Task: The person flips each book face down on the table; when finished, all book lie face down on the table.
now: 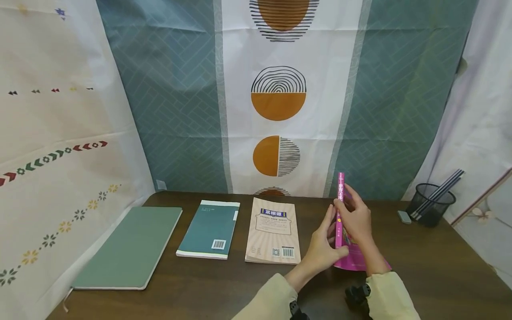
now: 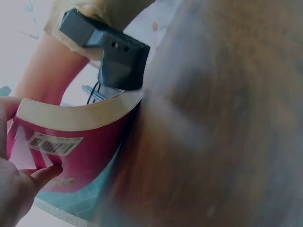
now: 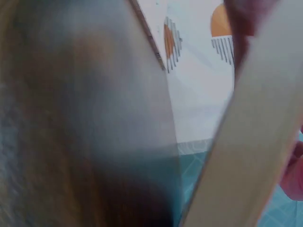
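A pink book [image 1: 339, 209] stands on edge on the right half of the table, spine toward me, its cover bending out to the right. My left hand [image 1: 322, 246] grips the spine from the left, thumb low on it. Higher up, my right hand [image 1: 357, 218] holds the book from the right, with fingers behind it. In the left wrist view the book [image 2: 90, 156] curves, a barcode label on its cover, and the left hand [image 2: 16, 189] pinches its spine side. The right wrist view shows the page block [image 3: 255, 123] close up and part of a hand [image 3: 293, 179].
A beige book [image 1: 273, 231], a teal book [image 1: 209, 229] and a large green notebook [image 1: 128, 249] lie flat to the left. At the right stand a black mesh pen holder [image 1: 428, 206] with pens and, beside it, a small grey-green object [image 1: 404, 217]. Curtains hang behind the table.
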A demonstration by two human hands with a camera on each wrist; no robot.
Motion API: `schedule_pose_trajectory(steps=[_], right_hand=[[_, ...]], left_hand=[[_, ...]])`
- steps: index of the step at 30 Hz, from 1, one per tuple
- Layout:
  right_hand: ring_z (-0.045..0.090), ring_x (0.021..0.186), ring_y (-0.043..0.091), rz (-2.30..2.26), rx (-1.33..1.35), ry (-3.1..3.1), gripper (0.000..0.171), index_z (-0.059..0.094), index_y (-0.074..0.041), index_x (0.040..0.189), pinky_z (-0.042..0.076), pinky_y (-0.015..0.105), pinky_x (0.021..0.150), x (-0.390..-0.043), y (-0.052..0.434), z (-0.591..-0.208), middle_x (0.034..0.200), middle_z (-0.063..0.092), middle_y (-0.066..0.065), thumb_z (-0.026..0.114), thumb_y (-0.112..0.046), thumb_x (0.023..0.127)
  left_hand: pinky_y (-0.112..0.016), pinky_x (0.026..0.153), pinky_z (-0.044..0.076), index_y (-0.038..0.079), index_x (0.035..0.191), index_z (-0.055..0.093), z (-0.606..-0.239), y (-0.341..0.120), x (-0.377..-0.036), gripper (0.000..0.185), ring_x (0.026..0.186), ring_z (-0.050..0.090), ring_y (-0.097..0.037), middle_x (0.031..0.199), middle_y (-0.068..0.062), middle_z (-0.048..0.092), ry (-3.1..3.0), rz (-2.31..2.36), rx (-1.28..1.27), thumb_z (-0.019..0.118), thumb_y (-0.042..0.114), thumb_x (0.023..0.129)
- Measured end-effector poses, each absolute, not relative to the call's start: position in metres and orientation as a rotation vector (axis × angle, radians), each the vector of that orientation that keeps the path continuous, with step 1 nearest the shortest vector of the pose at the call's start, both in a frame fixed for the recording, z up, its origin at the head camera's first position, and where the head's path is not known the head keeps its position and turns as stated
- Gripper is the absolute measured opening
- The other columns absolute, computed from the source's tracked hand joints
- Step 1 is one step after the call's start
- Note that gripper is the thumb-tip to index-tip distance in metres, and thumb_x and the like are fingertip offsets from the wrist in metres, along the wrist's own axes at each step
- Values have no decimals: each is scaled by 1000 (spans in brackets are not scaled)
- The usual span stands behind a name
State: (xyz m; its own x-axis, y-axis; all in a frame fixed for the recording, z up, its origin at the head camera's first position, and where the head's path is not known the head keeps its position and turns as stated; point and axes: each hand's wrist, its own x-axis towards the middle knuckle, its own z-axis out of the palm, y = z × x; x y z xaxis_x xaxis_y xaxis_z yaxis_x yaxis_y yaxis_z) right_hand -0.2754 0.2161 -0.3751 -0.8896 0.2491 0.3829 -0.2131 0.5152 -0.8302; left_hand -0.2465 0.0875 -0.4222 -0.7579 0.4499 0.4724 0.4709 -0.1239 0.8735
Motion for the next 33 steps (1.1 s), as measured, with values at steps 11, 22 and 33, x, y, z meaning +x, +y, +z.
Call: schedule_pose_trajectory(steps=[11, 22, 33], right_hand=[[51, 74, -30, 1347, -18, -1994, 47, 58, -5, 135, 43, -2, 64, -277, 213, -374, 111, 66, 33, 66, -5, 89], [53, 83, -28, 1448, -21, -1860, 46, 58, -5, 135, 47, 2, 64, -271, 214, -359, 128, 60, 30, 63, -6, 90], [61, 83, -20, 1504, 8, -1724, 44, 61, -7, 133, 50, 7, 61, -268, 214, -350, 121, 63, 28, 64, -3, 89]], left_hand=[[-22, 105, 44, 16, 156, 19, -417, 91, -242, 93, 136, 49, -19, 158, -6, 35, -2068, -1948, -1100, 71, 7, 80], [-25, 110, 41, 26, 155, 22, -415, 87, -245, 84, 141, 42, -14, 160, 2, 31, -2124, -1985, -1148, 69, 28, 86], [-22, 101, 46, 38, 155, 16, -411, 90, -245, 82, 145, 34, -15, 165, 12, 10, -2126, -2067, -1210, 66, 37, 89]])
